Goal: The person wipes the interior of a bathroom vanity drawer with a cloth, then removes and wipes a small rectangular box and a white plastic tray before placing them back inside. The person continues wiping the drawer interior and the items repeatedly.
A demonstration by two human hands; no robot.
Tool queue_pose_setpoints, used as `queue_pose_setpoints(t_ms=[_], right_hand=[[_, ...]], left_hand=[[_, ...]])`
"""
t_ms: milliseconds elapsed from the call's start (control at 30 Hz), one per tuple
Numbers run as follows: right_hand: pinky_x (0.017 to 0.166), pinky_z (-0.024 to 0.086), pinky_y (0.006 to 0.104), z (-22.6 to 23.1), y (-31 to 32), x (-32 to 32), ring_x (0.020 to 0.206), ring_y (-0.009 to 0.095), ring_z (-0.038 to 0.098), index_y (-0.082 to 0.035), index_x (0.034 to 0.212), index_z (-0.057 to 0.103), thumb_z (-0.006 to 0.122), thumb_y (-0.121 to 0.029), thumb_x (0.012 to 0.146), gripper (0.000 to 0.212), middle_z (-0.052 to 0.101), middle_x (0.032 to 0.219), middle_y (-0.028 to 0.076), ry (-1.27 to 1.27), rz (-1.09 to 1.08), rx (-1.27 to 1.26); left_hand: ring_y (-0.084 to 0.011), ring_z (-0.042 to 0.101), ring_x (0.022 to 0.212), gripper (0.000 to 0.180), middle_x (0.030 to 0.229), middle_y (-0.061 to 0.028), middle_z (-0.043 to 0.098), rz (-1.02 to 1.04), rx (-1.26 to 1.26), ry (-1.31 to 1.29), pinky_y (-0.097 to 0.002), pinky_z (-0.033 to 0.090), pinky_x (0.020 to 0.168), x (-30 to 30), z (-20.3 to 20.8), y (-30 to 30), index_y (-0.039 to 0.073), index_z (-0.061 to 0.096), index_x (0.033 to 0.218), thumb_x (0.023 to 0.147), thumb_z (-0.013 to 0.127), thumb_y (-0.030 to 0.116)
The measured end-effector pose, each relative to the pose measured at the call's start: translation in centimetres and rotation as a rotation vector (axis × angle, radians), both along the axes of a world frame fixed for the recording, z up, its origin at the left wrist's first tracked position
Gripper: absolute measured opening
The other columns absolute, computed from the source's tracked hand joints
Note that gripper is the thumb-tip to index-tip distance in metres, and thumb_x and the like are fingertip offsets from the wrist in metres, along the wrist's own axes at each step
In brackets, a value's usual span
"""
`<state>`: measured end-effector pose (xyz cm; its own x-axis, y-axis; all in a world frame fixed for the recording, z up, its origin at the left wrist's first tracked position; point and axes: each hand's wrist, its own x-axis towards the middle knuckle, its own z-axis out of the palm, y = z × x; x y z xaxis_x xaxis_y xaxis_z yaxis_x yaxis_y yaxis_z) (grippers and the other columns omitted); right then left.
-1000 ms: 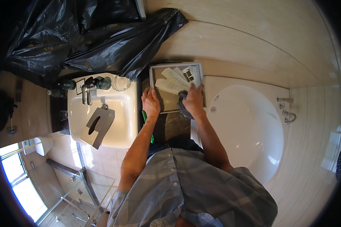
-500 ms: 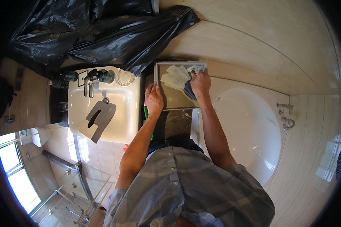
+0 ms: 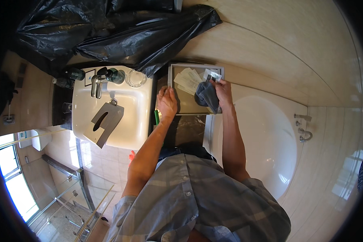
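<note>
Grey rim (image 3: 170,74) meets left fingers (image 3: 162,92) beside bare base (image 3: 184,103).

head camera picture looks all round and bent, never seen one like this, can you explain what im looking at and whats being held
There's no machine: these are a person's bare hands, seen from a wide fisheye camera worn on the head and looking down, so straight edges curve. The left hand is at the left edge of a shallow tray holding pale flat packets. The right hand holds a dark grey cloth, its fingertips at a small whitish sachet. Left of the tray is a white washbasin; right, a bathtub.
</note>
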<state>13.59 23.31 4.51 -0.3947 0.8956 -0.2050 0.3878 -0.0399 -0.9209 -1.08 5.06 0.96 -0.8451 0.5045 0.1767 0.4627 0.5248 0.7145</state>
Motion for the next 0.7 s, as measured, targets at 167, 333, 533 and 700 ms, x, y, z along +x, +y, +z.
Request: queue_pose_setpoints(t_ms=[167, 333, 533, 700], right_hand=[[0.061, 0.048, 0.0273, 1.9, -0.7, -0.3, 0.065, 0.011, 0.060, -0.001, 0.086, 0.069, 0.070, -0.010, 0.088, 0.009, 0.067, 0.076, 0.003, 0.358, 0.005, -0.439], [0.060, 0.048, 0.0268, 3.7, -1.8, -1.1, 0.065, 0.008, 0.059, 0.002, 0.088, 0.070, 0.068, -0.006, 0.090, 0.008, 0.068, 0.078, 0.002, 0.320, 0.056, -0.383], [0.071, 0.053, 0.0352, 1.3, -2.5, -0.9, 0.081, 0.026, 0.070, 0.004, 0.096, 0.066, 0.079, -0.014, 0.079, 0.027, 0.072, 0.090, 0.017, -0.103, 0.201, 0.361], [0.077, 0.053, 0.0459, 3.0, -3.9, 0.2, 0.090, 0.043, 0.066, 0.000, 0.102, 0.065, 0.077, -0.017, 0.076, 0.033, 0.067, 0.093, 0.024, -0.587, 0.145, 0.416]], left_hand=[[-0.0368, 0.057, 0.106, 0.034, 0.121, -0.0137, 0.062, 0.007, -0.001, -0.033, -0.0446, 0.047, 0.090, 0.0, -0.1, -0.1, 0.002, 0.070, 0.111, 0.101, 0.050, 0.028], [-0.0367, 0.056, 0.109, 0.036, 0.122, -0.0131, 0.062, -0.002, -0.010, -0.052, -0.0448, 0.047, 0.092, -0.1, -0.3, -0.1, 0.003, 0.070, 0.112, 0.101, 0.048, 0.030], [-0.0363, 0.056, 0.114, 0.039, 0.125, -0.0110, 0.061, 0.004, -0.043, -0.112, -0.0464, 0.045, 0.095, -0.1, -0.2, -0.2, 0.007, 0.068, 0.115, 0.102, 0.045, 0.036], [-0.0358, 0.055, 0.117, 0.039, 0.128, -0.0106, 0.060, 0.015, -0.042, -0.132, -0.0472, 0.045, 0.095, 0.1, 0.4, -0.2, 0.007, 0.068, 0.115, 0.102, 0.045, 0.037]])
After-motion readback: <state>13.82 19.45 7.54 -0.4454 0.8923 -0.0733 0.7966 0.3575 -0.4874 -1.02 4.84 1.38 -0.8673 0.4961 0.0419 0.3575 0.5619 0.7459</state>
